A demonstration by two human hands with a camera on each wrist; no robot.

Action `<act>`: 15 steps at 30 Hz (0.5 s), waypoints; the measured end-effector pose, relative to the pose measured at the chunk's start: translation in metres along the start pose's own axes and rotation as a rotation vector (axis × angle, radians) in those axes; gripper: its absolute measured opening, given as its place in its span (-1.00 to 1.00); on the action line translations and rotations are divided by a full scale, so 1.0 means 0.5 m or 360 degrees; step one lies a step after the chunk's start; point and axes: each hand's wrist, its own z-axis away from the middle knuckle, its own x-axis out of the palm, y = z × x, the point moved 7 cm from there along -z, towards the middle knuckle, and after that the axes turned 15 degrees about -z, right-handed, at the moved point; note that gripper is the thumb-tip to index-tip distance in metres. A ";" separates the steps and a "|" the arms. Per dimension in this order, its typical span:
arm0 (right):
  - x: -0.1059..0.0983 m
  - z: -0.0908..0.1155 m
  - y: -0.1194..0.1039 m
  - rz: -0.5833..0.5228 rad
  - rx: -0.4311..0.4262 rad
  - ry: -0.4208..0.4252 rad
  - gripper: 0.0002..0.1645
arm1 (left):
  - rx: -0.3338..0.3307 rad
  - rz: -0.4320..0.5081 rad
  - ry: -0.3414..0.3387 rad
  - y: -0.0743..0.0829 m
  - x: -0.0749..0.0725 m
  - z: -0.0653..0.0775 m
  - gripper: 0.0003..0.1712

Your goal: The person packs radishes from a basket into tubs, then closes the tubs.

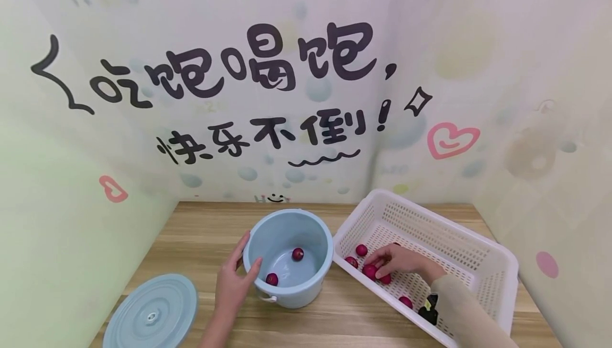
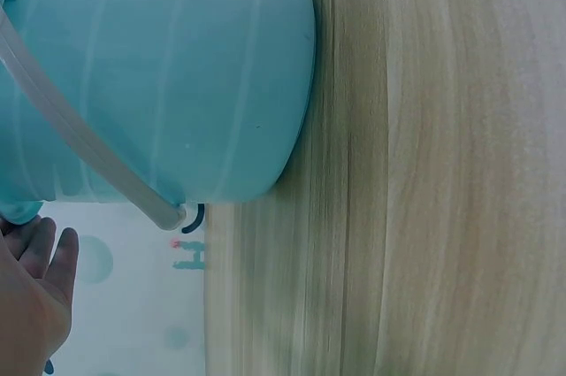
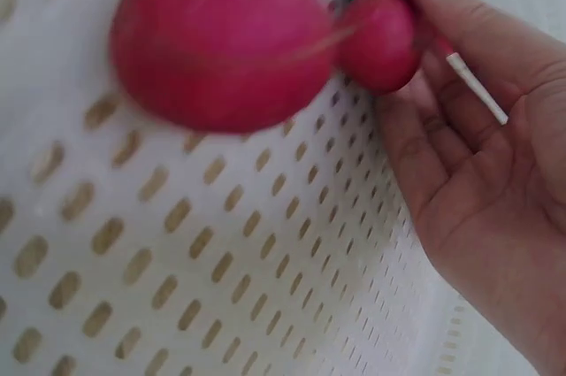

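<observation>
1. Currently, the right hand (image 1: 402,259) pinches a radish (image 1: 370,271) between thumb and fingers inside the white basket (image 1: 425,221).
2. The left hand (image 1: 232,278), fingers spread, touches the blue bucket (image 1: 301,298) holding two radishes (image 1: 298,254).

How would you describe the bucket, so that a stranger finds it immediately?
On the wooden table, left of the white basket, the left hand touches a blue bucket. Unlike the flat blue lid, it is deep and holds two radishes.
</observation>
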 end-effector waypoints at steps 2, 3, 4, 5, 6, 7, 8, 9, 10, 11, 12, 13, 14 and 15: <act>-0.001 -0.001 0.003 0.0012 0.0011 0.0014 -0.60 | 0.0009 0.0007 0.0009 0.002 -0.002 0.000 -0.26; -0.002 -0.001 0.005 0.0018 0.0019 0.0023 -0.61 | 0.0015 0.0014 0.0014 0.003 -0.003 0.001 -0.27; -0.003 -0.002 0.006 0.0023 0.0026 0.0029 -0.61 | 0.0021 0.0018 0.0018 0.004 -0.004 0.001 -0.27; -0.004 -0.002 0.008 0.0025 0.0032 0.0035 -0.61 | 0.0025 0.0022 0.0020 0.005 -0.004 0.001 -0.27; -0.004 -0.002 0.009 0.0034 0.0034 0.0040 -0.61 | 0.0028 0.0019 0.0020 0.006 -0.005 0.001 -0.27; -0.004 -0.002 0.009 0.0035 0.0023 0.0037 -0.61 | 0.0032 0.0019 0.0022 0.006 -0.005 0.001 -0.27; -0.005 -0.001 0.011 0.0041 0.0027 0.0040 -0.61 | 0.0035 0.0017 0.0022 0.007 -0.005 0.001 -0.27; -0.006 -0.001 0.011 0.0048 0.0023 0.0044 -0.61 | 0.0038 0.0018 0.0023 0.007 -0.004 0.001 -0.27; -0.007 -0.001 0.012 0.0055 0.0020 0.0048 -0.61 | 0.0040 0.0016 0.0023 0.007 -0.004 0.001 -0.26; -0.008 0.000 0.013 0.0058 0.0018 0.0054 -0.61 | 0.0041 0.0015 0.0025 0.007 -0.004 0.001 -0.26; -0.009 0.000 0.013 0.0055 0.0015 0.0057 -0.61 | 0.0042 0.0015 0.0027 0.007 -0.004 0.001 -0.26; -0.010 0.000 0.013 0.0046 0.0013 0.0060 -0.61 | 0.0042 0.0013 0.0028 0.006 -0.004 0.001 -0.26; -0.011 0.001 0.015 0.0033 0.0020 0.0067 -0.61 | 0.0042 0.0011 0.0028 0.006 -0.004 0.001 -0.26; -0.012 0.001 0.015 0.0016 0.0019 0.0069 -0.60 | 0.0042 0.0012 0.0028 0.006 -0.004 0.001 -0.26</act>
